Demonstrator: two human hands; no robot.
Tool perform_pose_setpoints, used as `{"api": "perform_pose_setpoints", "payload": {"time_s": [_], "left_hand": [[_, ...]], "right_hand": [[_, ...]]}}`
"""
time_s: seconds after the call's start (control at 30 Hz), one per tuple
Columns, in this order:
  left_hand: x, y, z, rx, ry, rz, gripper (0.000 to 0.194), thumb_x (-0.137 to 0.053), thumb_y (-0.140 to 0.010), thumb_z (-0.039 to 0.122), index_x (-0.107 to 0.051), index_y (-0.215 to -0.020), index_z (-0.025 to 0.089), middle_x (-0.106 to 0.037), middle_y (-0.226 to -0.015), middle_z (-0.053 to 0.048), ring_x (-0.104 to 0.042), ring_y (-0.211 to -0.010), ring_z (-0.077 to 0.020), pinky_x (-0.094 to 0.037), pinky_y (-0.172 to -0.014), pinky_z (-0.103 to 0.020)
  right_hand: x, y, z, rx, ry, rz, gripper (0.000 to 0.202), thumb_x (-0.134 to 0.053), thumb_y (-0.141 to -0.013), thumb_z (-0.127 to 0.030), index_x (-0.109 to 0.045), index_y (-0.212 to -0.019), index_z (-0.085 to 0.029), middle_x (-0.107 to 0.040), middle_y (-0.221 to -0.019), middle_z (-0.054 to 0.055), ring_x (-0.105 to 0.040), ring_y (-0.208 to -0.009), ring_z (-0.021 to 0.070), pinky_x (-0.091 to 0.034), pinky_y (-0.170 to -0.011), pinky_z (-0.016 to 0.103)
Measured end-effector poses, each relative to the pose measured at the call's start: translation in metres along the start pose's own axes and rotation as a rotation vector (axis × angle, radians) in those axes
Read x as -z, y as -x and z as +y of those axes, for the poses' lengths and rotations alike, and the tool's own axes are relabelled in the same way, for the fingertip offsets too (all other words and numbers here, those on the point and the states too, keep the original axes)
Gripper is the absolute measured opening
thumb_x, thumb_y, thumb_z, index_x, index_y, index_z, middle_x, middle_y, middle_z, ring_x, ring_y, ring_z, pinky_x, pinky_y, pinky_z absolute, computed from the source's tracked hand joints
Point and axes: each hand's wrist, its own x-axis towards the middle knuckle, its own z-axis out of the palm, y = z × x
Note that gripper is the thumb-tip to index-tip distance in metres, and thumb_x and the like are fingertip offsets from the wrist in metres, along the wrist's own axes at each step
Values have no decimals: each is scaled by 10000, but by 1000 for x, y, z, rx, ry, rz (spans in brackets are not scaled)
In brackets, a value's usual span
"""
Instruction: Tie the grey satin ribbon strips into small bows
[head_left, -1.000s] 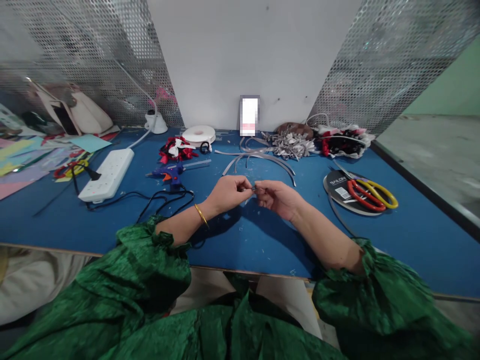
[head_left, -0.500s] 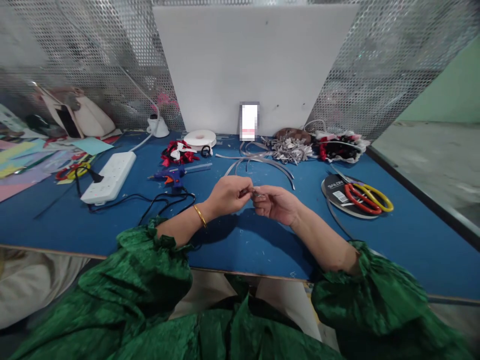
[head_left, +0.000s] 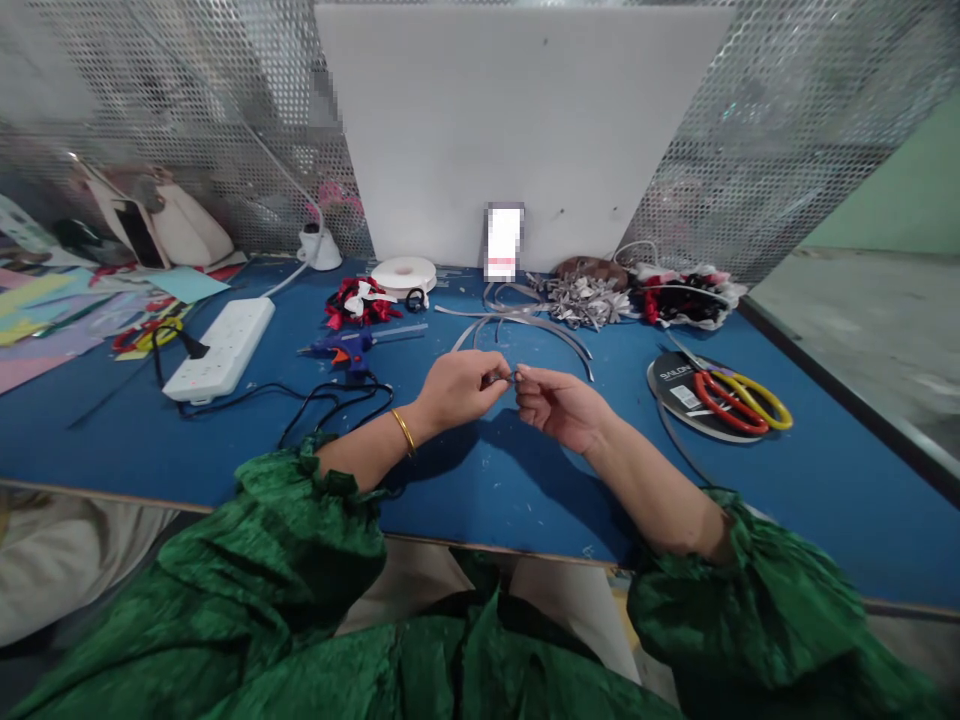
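1. The left hand (head_left: pixel 463 390) shows its back, thumb and forefinger pinched together.
2. The right hand (head_left: pixel 561 405) faces it from just beside, thumb and forefinger pinched, lower fingers curled toward the palm.
3. The left forearm (head_left: pixel 364 455) and right forearm (head_left: pixel 652 490) angle inward, partly bare.

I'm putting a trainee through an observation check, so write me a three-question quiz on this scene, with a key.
1. True or false: the scissors on the right side of the blue table lie on top of the black spool.
2. Which of these stands upright in front of the white board?
a) the glue gun
b) the phone
c) the power strip
3. In a few words: what do the left hand and the right hand pinch between their fingers?

Key:
1. True.
2. b.
3. A small dark piece, too small to identify.
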Motion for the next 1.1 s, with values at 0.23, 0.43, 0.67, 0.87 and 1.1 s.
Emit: {"api": "perform_pose_setpoints", "payload": {"time_s": [0.23,0.43,0.67,0.87,1.1], "left_hand": [[2,-6,0,180,538,-47,244,-495,-854,212,-577,-1078,165,-519,-636,38,-459,-570,-96,-357,-589,-242],[-2,-7,-1,312,875,-77,256,-554,-829,260,-568,-1057,145,-468,-605,44,-442,-567,-95,-362,-580,-244],[-1,-8,1,407,1046,-7,279,-595,-782,232,-544,-1047,162,-455,-581,63,-404,-536,-81,-319,-555,-232],[1,-9,1,413,1122,46,375,-601,-739,187,-543,-1109,164,-493,-651,54,-425,-556,-76,-358,-578,-237],[3,-9,2,390,1049,56,356,-573,-760,182,-545,-1114,146,-519,-661,45,-454,-572,-75,-371,-578,-229]], "right_hand": [[-1,2,-3,115,25,23,230,-801,-654,-275,-669,-765,-123,-383,-518,-88,-289,-451,36,-314,-458,182],[-2,0,2,437,349,108,157,-816,-622,-278,-719,-702,-183,-574,-654,-26,-453,-587,81,-403,-597,235],[0,-4,7,849,742,18,146,-713,-747,-279,-745,-888,-256,-641,-940,32,-579,-909,185,-469,-810,333],[-1,-2,15,944,1203,104,551,-601,-849,-307,-485,-1386,-270,-640,-1107,73,-596,-954,217,-466,-896,379],[0,-5,19,995,1102,225,374,-456,-940,-325,-589,-1285,-275,-656,-1190,59,-628,-1015,211,-458,-941,363]]}}
